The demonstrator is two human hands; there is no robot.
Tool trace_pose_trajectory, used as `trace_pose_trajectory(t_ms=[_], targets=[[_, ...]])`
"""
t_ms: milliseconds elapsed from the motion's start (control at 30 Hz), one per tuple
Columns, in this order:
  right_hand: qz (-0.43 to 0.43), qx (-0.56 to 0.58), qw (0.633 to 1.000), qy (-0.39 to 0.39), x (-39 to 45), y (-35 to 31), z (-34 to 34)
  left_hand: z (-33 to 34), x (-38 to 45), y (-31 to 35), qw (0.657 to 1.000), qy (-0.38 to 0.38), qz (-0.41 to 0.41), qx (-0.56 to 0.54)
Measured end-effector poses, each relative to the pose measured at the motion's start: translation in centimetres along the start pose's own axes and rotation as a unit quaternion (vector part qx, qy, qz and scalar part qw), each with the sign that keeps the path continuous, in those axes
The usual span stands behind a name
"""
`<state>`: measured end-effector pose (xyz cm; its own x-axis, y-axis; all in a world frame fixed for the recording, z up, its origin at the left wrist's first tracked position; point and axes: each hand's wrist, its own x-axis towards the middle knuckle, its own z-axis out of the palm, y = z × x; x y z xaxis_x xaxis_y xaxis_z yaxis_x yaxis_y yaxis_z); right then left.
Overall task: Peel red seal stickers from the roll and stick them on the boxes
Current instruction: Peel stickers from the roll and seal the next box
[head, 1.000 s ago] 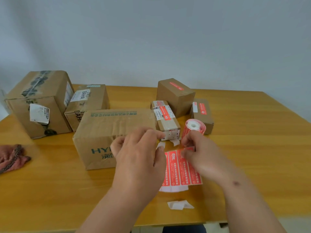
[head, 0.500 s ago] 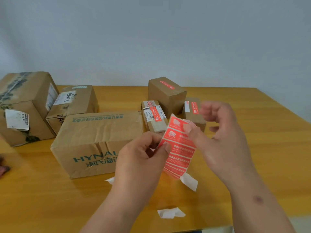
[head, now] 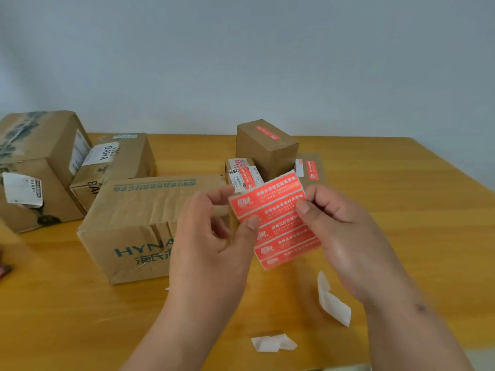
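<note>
Left hand (head: pixel 214 236) and right hand (head: pixel 337 231) are pinching a glossy red rectangular sticker strip (head: pixel 278 223) above creased cardboard boxes (head: pixel 139 223).

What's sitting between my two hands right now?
The strip of red seal stickers, pinched by left hand and right hand, per the head view.

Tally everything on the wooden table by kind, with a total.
Brown cardboard boxes: 6
Strip of red seal stickers, held above the table by the left hand and right hand: 1
White backing-paper scraps: 2
Total: 9
</note>
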<state>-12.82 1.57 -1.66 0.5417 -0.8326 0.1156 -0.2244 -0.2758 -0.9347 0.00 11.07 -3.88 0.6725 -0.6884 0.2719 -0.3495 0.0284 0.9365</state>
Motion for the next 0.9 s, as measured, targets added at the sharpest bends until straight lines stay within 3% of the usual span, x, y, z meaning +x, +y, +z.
trace_pose_trajectory(t_ms=[100, 167, 233, 300, 500, 900], targets=[[-0.041, -0.080, 0.995, -0.054, -0.4, -0.8, -0.1, -0.6, 0.1, 0.7, 0.988, 0.031, 0.116, 0.095], [-0.060, -0.121, 0.987, -0.083, -0.6, -1.3, 0.1, -0.9, 0.4, 1.1, 0.980, 0.006, 0.145, 0.133], [-0.064, -0.150, 0.981, -0.106, -0.8, -1.7, 0.3, -1.2, 0.7, 1.5, 0.982, -0.041, 0.124, 0.136], [-0.060, -0.157, 0.980, -0.109, -0.8, -1.8, 0.5, -1.4, 0.9, 1.8, 0.993, -0.079, 0.059, 0.065], [-0.073, -0.154, 0.981, -0.097, -0.4, -1.2, 0.9, -2.0, 1.1, 1.2, 0.991, -0.129, -0.039, -0.024], [-0.118, -0.235, 0.961, -0.090, -0.1, -0.5, 1.3, -2.4, 1.2, 0.6, 0.989, -0.140, 0.009, 0.041]])
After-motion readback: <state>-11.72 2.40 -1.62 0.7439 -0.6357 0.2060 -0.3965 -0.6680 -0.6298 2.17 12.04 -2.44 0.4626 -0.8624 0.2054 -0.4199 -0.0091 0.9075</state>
